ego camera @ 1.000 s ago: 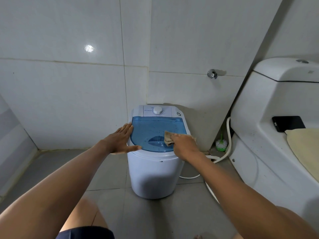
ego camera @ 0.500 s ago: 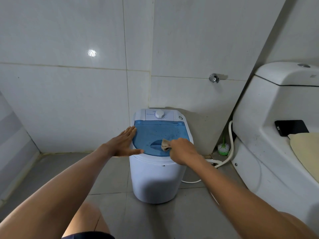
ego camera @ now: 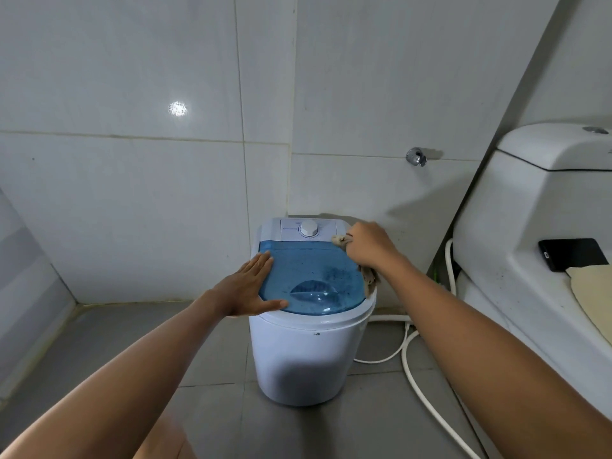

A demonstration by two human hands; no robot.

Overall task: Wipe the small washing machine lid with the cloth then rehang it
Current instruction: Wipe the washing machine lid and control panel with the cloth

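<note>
A small white washing machine [ego camera: 308,356] stands on the floor against the tiled wall. Its blue translucent lid [ego camera: 308,276] is closed and speckled with marks. My left hand [ego camera: 248,289] lies flat on the lid's left edge, fingers spread, thumb along the front rim. My right hand [ego camera: 369,243] is at the lid's back right corner, by the white control panel, shut on a beige cloth [ego camera: 369,279]. One end of the cloth pokes out left of the fingers; the other hangs below my wrist over the lid's right edge.
A white toilet [ego camera: 530,226] stands close on the right, with a black phone [ego camera: 573,258] and a cream cloth [ego camera: 592,293] on it. White hoses [ego camera: 417,376] trail across the floor beside the machine. A chrome wall fitting [ego camera: 416,157] is above.
My right hand has slid with the cloth from the lid's front middle to its back right corner. My left hand has stayed flat on the left edge.
</note>
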